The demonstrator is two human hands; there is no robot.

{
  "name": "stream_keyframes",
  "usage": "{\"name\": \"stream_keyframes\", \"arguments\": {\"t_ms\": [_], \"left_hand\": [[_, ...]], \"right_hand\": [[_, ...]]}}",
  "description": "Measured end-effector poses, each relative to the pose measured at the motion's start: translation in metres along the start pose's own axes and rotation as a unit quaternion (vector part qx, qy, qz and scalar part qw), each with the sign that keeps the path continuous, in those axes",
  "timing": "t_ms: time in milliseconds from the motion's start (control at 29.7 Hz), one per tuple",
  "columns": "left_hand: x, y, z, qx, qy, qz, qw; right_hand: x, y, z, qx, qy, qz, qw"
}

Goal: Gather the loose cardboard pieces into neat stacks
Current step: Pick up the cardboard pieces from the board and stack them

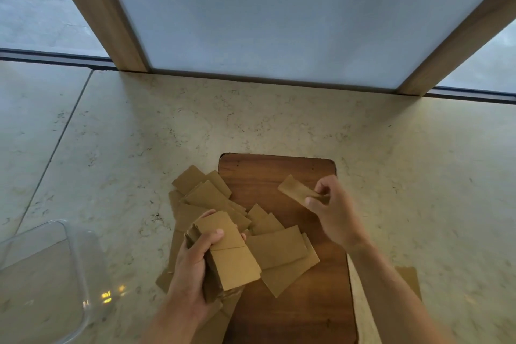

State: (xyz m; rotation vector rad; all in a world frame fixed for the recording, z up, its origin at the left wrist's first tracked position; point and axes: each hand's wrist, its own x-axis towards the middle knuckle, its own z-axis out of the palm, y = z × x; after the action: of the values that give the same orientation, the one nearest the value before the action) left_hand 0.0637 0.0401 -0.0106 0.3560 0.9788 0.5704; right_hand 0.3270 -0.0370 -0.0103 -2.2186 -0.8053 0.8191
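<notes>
My left hand grips a thick stack of brown cardboard pieces, held above the near left part of a dark wooden board. My right hand pinches a single narrow cardboard strip over the board's right side. Several loose cardboard pieces lie overlapping on the board's left edge and the marble floor beside it. Two larger pieces rest on the board just right of the stack.
The marble floor runs out to a frosted glass panel with wooden frames. A clear plastic chair stands at lower left. Another cardboard piece lies partly hidden behind my right forearm.
</notes>
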Motion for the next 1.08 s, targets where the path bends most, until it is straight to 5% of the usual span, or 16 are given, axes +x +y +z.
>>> {"name": "stream_keyframes", "arguments": {"t_ms": [101,236,303,438,607,1079], "left_hand": [[-0.003,0.004,0.004,0.047,0.022,-0.002,0.999],[-0.011,0.008,0.011,0.105,0.008,-0.038,0.994],[-0.016,0.008,0.015,0.119,-0.026,-0.055,0.991],[-0.035,0.001,0.019,0.139,-0.054,-0.072,0.986],[-0.053,0.002,0.000,0.088,-0.103,-0.033,0.990],[-0.086,-0.008,-0.011,0.076,-0.061,0.010,0.995]], "right_hand": [[-0.012,-0.004,-0.031,0.126,-0.121,-0.028,0.984],[-0.032,-0.021,-0.045,0.120,-0.335,-0.076,0.931],[-0.042,-0.038,-0.029,0.067,-0.369,-0.086,0.923],[-0.065,-0.058,0.018,0.037,-0.269,-0.089,0.958],[-0.096,-0.057,0.041,0.273,-0.154,-0.013,0.949],[-0.148,-0.054,0.047,0.420,-0.202,0.066,0.882]]}}
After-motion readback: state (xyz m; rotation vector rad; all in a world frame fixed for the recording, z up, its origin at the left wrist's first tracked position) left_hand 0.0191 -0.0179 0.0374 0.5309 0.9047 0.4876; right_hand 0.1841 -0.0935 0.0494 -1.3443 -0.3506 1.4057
